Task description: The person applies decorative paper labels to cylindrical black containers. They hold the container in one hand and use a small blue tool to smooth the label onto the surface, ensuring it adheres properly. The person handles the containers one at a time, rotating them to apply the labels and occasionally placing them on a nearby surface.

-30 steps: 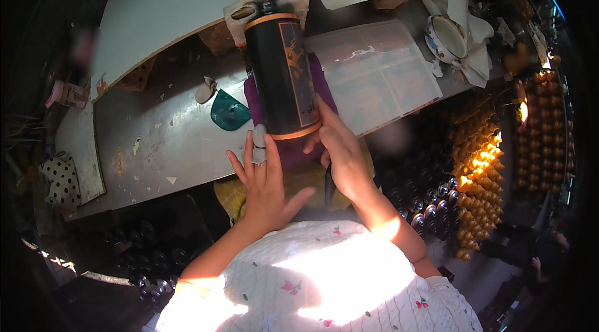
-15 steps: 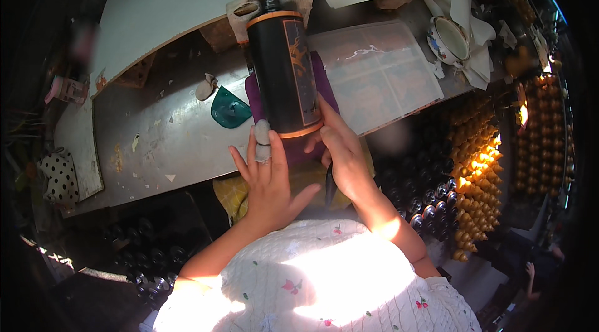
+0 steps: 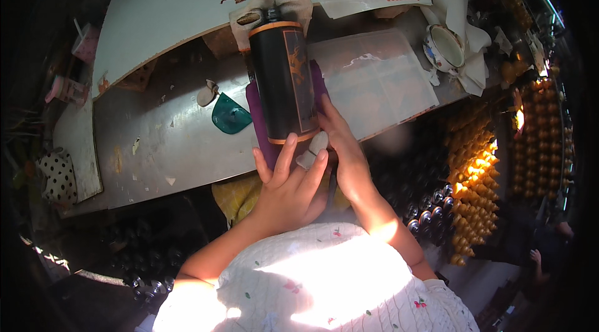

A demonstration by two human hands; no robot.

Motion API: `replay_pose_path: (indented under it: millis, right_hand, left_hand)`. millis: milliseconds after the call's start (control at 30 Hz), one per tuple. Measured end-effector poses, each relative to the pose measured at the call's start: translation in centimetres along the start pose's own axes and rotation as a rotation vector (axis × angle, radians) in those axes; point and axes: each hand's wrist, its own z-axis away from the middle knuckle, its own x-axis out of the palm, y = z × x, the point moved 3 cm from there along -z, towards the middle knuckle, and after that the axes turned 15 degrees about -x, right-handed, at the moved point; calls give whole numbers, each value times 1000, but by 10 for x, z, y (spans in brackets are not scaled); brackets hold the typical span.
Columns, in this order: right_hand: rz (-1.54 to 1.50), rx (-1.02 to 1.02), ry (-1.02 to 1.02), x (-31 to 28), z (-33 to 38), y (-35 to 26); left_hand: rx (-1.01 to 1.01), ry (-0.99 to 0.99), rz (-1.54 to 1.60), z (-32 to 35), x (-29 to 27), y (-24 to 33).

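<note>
A black bottle (image 3: 274,82) with orange-gold rims lies on a purple pad (image 3: 256,107), its dark neck pointing away from me. A panel with gold figures runs along its right side. My left hand (image 3: 290,185) has its fingers spread at the bottle's near end; a grey-white cloth sleeve (image 3: 319,142) covers one finger. My right hand (image 3: 347,151) rests against the bottle's lower right side, one finger stretched along it and the others curled mostly out of sight. Below the right hand shows a dark narrow thing (image 3: 332,183) whose kind I cannot make out.
On the metal bench (image 3: 181,151) lie a green scraper-like piece (image 3: 230,114) and a small pale pad (image 3: 206,94). A stained cloth (image 3: 299,4) lies beyond the bottle. Plastic-covered sheets (image 3: 380,76) and an enamel cup (image 3: 444,47) are at right; racked gold pieces (image 3: 468,207) stand below.
My left hand has moved right, from the bottle's lower left edge to its near end, with the sleeved finger now near my right hand. The bottle stays nearly in place.
</note>
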Motion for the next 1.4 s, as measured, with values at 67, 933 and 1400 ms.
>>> replay_pose_path:
  millis: [67,933,1400]
  right_hand:
    - [-123,17,71,-8,0,-10]
    - [1178,607,609,-187,321,223]
    - [481,731,676,-287,167,179]
  left_hand:
    - [36,59,82,10,-5,-7]
    - [152,8,65,-26,22,-106]
    - [199,-48,-33,-116,8,-86]
